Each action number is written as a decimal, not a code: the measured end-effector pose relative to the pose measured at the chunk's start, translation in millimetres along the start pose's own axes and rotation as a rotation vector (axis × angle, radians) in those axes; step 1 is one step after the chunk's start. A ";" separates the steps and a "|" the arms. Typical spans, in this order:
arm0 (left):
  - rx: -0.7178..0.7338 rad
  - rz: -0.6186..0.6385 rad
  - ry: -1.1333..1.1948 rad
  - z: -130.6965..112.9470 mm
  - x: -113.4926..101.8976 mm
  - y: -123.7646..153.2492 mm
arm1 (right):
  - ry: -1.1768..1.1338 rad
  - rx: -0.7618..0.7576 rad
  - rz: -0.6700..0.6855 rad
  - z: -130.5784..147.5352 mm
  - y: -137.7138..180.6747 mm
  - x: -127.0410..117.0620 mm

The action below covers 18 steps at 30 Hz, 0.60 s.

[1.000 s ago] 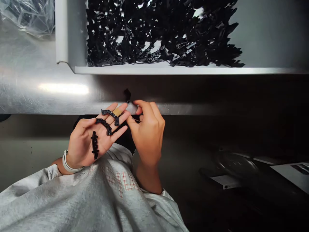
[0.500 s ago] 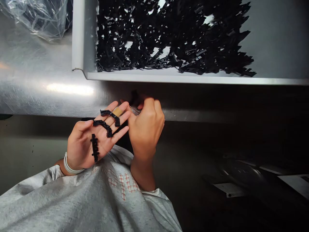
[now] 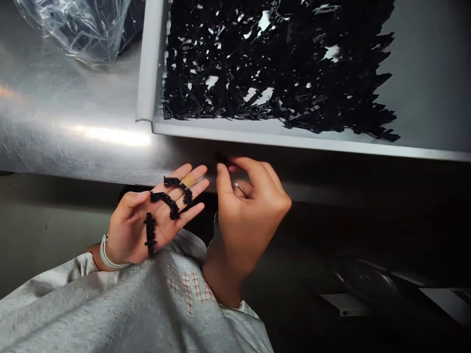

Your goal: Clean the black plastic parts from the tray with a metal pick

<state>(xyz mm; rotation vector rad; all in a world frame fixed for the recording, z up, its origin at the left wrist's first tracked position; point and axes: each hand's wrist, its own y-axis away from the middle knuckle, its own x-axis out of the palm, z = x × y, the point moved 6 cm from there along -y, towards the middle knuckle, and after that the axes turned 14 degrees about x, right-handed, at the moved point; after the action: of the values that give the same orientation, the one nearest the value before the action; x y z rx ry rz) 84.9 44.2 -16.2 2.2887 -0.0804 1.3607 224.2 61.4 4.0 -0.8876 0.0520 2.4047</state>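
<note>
My left hand (image 3: 134, 225) is turned palm up with its fingers spread flat. Two bent black plastic clips (image 3: 179, 189) lie across its fingers, and a straighter black plastic piece (image 3: 149, 233) with short side tabs rests on the palm. A band of tan tape wraps one finger. Just to the right, my right hand (image 3: 253, 206) has thumb and forefinger pinched together on a small black plastic part (image 3: 222, 159), which is dark and partly hidden against the table edge. The two hands are a small gap apart.
A white tray (image 3: 235, 136) heaped with black plastic parts (image 3: 235, 63) stands on the metal table (image 3: 73, 98). At the upper left sits a clear plastic bag (image 3: 91, 34) with dark contents. Pale flat objects (image 3: 344, 305) show dimly at lower right.
My right hand has drawn away to the right from the left fingertips, its wrist turned. The pieces on my left hand keep their places. The whole view has shifted slightly.
</note>
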 end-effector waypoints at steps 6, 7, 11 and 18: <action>-0.044 0.044 0.036 6.0 1.2 2.5 | -0.195 -0.037 -0.003 21.7 17.9 -17.3; -0.059 0.049 0.036 7.4 2.2 2.6 | -0.195 -0.052 0.001 23.9 20.0 -15.7; -0.078 0.068 0.036 9.8 6.6 1.7 | -0.209 -0.073 -0.004 25.1 24.2 -8.3; -0.060 -0.026 0.028 6.6 1.3 4.0 | -0.302 -0.078 -0.010 19.5 30.6 -9.4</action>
<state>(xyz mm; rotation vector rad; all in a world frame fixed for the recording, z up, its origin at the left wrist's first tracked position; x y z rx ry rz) 89.7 38.2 -16.3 2.2136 -0.0808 1.3580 202.6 35.4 20.2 -0.5474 -0.1621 2.5185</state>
